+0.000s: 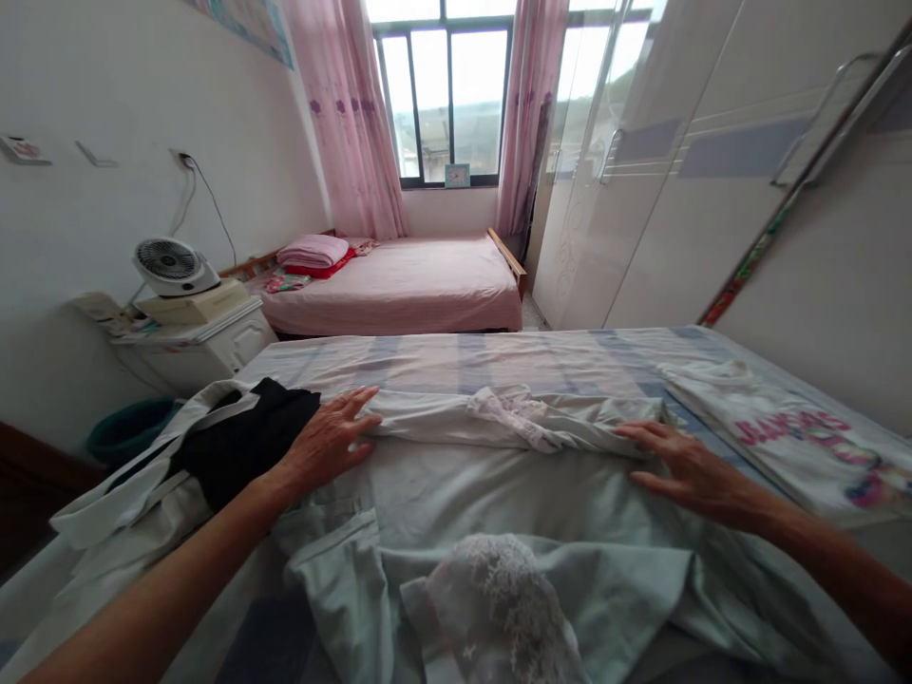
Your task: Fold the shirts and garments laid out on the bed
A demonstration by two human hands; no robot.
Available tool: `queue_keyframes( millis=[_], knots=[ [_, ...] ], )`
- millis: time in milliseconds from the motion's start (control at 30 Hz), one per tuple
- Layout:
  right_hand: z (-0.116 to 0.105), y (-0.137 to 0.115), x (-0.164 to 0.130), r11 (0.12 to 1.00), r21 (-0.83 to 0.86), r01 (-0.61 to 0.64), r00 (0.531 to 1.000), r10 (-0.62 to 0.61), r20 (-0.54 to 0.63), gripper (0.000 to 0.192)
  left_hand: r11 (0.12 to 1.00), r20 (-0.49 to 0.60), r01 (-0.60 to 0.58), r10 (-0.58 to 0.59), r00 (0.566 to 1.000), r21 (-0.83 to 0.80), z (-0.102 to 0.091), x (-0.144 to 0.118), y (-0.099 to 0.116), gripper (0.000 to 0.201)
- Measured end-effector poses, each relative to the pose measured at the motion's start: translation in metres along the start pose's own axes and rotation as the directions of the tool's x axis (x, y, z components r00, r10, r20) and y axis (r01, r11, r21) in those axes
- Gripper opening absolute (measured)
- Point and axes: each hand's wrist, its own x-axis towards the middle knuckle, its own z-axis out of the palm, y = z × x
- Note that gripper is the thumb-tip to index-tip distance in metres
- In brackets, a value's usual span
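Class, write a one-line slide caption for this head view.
Left hand and right hand press flat on a pale green garment spread over a striped bed.

You are pressing flat a pale green garment (499,494) with lace trim, lying spread across the bed, top edge folded.

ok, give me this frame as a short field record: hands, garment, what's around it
left hand: left hand flat, palm down, on the folded edge of the pale green garment
right hand: right hand flat on the same garment's right side
garment: spread on the striped bed, lace trim at the fold, more lace near the camera
left of it: black and white clothing
right of it: white printed shirt
background: pink bed, fan, wardrobe
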Motion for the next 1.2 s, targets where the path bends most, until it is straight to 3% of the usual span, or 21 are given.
queue_keyframes(
  millis=[167,267,333,400,567,667,800,933,1033,1200],
  knots=[
    [0.01,0.012,0.002,0.989,-0.129,-0.069,0.989,0.051,-0.139,0.027,0.993,0.031,0.046,-0.05,0.998,0.108,0.002,0.012,-0.001,0.025],
    [0.0,0.014,0.01,0.981,-0.102,-0.165,0.945,0.128,-0.301,0.025,0.981,-0.057,0.167,-0.162,0.985,0.102,-0.004,0.017,0.002,0.027],
    [-0.008,0.016,0.01,0.979,-0.087,-0.184,0.915,0.138,-0.38,0.025,0.98,-0.111,0.179,-0.17,0.979,0.082,-0.009,0.016,0.002,0.028],
    [-0.012,0.02,0.004,0.987,-0.079,-0.142,0.927,0.104,-0.36,0.023,0.99,-0.092,0.116,-0.109,0.99,0.078,-0.013,0.012,0.002,0.026],
    [0.004,0.029,-0.016,1.0,-0.006,-0.03,0.993,0.029,-0.116,0.029,0.999,0.104,-0.036,0.035,0.994,0.003,-0.015,0.0,0.002,0.021],
    [0.006,0.03,-0.013,0.995,0.045,-0.084,0.983,0.09,-0.163,0.031,0.993,0.054,0.04,-0.035,0.998,-0.108,-0.016,0.007,0.001,0.024],
    [0.001,0.038,0.011,0.964,0.022,-0.267,0.929,0.263,-0.26,0.03,0.975,-0.067,0.171,-0.182,0.981,-0.14,-0.008,0.036,-0.01,0.035],
    [0.015,0.055,0.04,0.922,-0.072,-0.38,0.911,0.36,-0.201,0.036,0.972,0.024,0.219,-0.218,0.976,-0.089,0.018,0.059,-0.026,0.037],
    [0.027,0.063,0.052,0.861,-0.131,-0.491,0.866,0.467,-0.178,0.035,0.956,0.075,0.294,-0.291,0.954,-0.022,0.035,0.061,-0.032,0.035],
    [0.023,0.058,0.055,0.824,-0.15,-0.546,0.829,0.507,-0.235,0.032,0.925,0.006,0.362,-0.365,0.931,0.115,0.03,0.059,-0.021,0.03]
  ],
)
